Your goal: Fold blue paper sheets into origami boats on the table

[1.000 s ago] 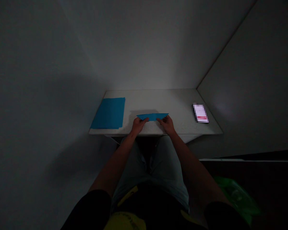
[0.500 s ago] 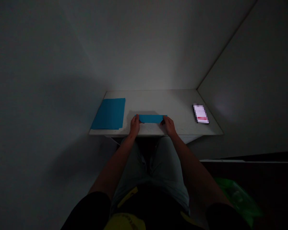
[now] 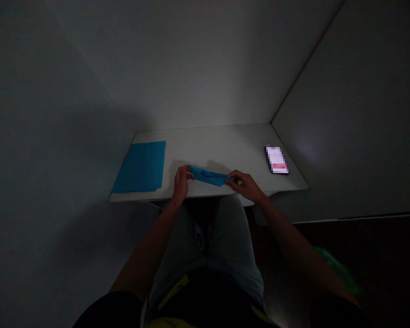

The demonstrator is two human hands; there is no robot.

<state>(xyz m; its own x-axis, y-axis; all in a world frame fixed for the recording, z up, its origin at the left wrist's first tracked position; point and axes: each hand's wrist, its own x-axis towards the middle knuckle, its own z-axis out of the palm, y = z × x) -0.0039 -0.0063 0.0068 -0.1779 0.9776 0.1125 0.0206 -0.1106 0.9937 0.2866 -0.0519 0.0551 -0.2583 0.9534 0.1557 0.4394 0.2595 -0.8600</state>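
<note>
Between my two hands, near the front edge of the table, is a folded piece of blue paper [image 3: 208, 176], long and narrow. It tilts down to the right, and its middle bulges with a darker gap or fold. My left hand [image 3: 182, 180] grips its left end with thumb and fingers. At the right end, my right hand [image 3: 242, 183] pinches the paper between thumb and fingertips. A stack of blue paper sheets [image 3: 140, 166] lies flat on the left part of the table, apart from my left hand.
The white table [image 3: 205, 141] meets walls at the back and on both sides. A phone [image 3: 276, 159] with a lit, blurred screen lies at its right end. On the dark floor at lower right is a green plastic bag [image 3: 338, 269].
The folded paper was level and flat-faced; now it slants down to the right and bulges open in the middle. My right hand has turned to pinch its end from the side. The view has shifted.
</note>
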